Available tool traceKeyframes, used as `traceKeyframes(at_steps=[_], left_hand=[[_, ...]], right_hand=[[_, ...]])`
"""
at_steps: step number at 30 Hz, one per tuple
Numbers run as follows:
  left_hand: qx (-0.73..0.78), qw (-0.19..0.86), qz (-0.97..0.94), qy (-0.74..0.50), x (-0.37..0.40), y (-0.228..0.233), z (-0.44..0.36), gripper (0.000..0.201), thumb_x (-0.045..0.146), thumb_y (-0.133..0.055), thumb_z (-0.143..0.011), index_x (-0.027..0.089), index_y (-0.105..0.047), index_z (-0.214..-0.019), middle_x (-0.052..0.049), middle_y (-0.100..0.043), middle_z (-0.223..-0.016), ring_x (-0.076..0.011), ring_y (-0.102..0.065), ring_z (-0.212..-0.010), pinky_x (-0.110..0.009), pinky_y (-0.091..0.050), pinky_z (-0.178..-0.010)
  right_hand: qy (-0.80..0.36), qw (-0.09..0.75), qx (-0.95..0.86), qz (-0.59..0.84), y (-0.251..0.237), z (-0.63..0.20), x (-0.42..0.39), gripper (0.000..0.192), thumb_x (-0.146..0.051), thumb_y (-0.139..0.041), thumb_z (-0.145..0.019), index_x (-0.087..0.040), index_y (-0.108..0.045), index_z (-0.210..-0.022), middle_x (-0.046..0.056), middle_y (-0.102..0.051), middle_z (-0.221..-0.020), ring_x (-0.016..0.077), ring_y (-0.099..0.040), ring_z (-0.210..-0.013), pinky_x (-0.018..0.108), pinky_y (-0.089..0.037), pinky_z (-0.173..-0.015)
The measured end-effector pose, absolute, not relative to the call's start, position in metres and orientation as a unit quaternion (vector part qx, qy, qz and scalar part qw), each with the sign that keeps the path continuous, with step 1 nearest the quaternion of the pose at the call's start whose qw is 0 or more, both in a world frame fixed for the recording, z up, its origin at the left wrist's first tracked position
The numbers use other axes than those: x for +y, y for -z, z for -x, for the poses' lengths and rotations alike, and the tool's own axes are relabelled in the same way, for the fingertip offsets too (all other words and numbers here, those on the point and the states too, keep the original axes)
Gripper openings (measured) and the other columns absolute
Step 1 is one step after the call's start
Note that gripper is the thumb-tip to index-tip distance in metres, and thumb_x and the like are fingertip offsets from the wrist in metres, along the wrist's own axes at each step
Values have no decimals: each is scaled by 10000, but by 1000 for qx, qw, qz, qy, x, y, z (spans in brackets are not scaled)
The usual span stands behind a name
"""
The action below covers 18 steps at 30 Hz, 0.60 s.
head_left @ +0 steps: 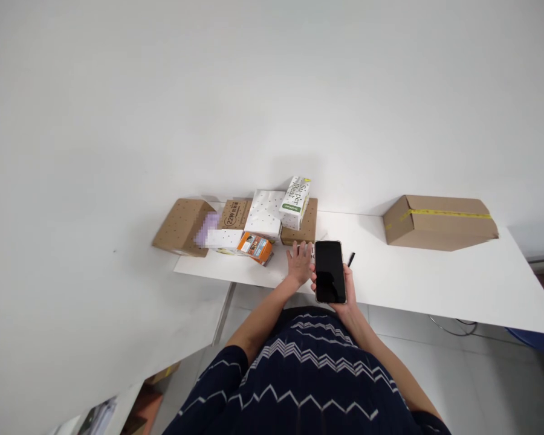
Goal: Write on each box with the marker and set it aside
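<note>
My right hand (350, 291) is closed around a smartphone (330, 272), its dark screen facing up toward me. My left hand (300, 263) lies over the table beside the phone, fingers spread. Just beyond its fingertips is a brown box (310, 226). A small white item with dark print, partly hidden, shows between that hand and the phone. On the brown box leans a white "Super Meal" carton (294, 202). Left of my left hand sits a small orange box (255, 246). A black pen (352, 258) shows just right of the phone.
White dotted boxes (265, 211) and brown boxes (181, 226) stand along the wall at the left of the white table (367, 278). A large cardboard box with yellow tape (444, 226) stands at the right. Cables (457, 329) hang below the table's front edge.
</note>
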<state>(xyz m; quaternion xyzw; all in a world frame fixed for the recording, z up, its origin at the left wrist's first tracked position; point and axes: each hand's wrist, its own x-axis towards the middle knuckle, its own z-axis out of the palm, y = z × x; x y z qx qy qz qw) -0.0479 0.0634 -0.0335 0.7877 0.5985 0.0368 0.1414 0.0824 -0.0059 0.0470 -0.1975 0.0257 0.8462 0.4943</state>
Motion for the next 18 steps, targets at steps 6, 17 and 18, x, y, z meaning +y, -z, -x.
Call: traceKeyframes(at_steps=[6, 17, 18], left_hand=[[596, 147, -787, -52, 62, 38, 49, 732, 220, -530, -803, 246, -263, -1484, -122, -288, -1532, -397, -131, -1428, -648, -207, -1077], [603, 137, -784, -55, 61, 35, 48, 622, 237, -406, -881, 228, -271, -1488, -119, -320, -1519, -388, -168, -1420, -641, -237, -1079], [603, 139, -783, -56, 61, 34, 48, 615, 236, -398, -884, 217, -275, -1487, -126, -321, -1517, -392, -168, -1419, -647, -239, -1075]], right_hand=[[-853, 484, 15, 195, -42, -84, -7, 523, -510, -417, -847, -145, -589, -1180, 118, -723, -963, 254, -678, -813, 409, -586, -640], [-850, 484, -7, 207, -39, -82, -8, 514, -547, -466, -834, -200, -558, -1202, 113, -708, -1014, 263, -676, -862, 422, -582, -658], [-850, 483, -8, 209, -39, -82, -8, 520, -555, -472, -831, -202, -554, -1205, 114, -708, -1012, 266, -676, -869, 425, -581, -661]])
